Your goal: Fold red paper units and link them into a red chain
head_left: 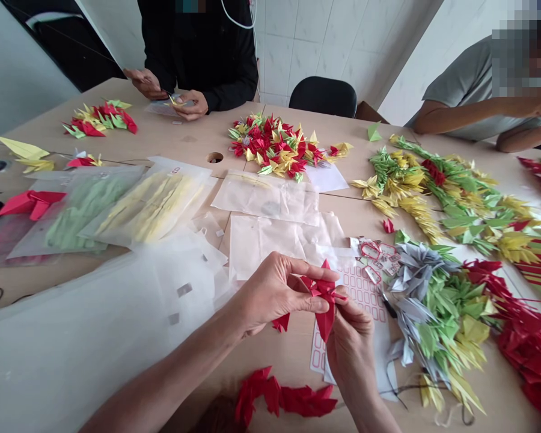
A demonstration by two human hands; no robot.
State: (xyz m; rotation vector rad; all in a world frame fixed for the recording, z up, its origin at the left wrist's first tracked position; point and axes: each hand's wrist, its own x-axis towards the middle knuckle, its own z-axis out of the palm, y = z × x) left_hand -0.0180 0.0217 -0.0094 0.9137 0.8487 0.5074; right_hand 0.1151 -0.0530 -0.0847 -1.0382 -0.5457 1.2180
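Between my two hands is a red folded paper piece with pointed ends, an origami crane by its look [326, 319]. My left hand [275, 288] pinches it between thumb and fingers from the left. On its right side, the fingertips of my right hand [352, 331] are closed on its edge. Another bit of red folded paper shows just under my left hand. Below, near the table's front edge, lies a row of red folded paper cranes [297, 400]. Under my right hand is a sheet of red-outlined labels [365, 294].
Clear bags of green strips [85, 210] and yellow strips [157, 204] lie left, beside a large translucent plastic sheet [94, 337]. A mixed crane pile [275, 144] sits mid-table; strung bundles [451, 300] crowd the right. Two people sit across, one in black sleeves [198, 54].
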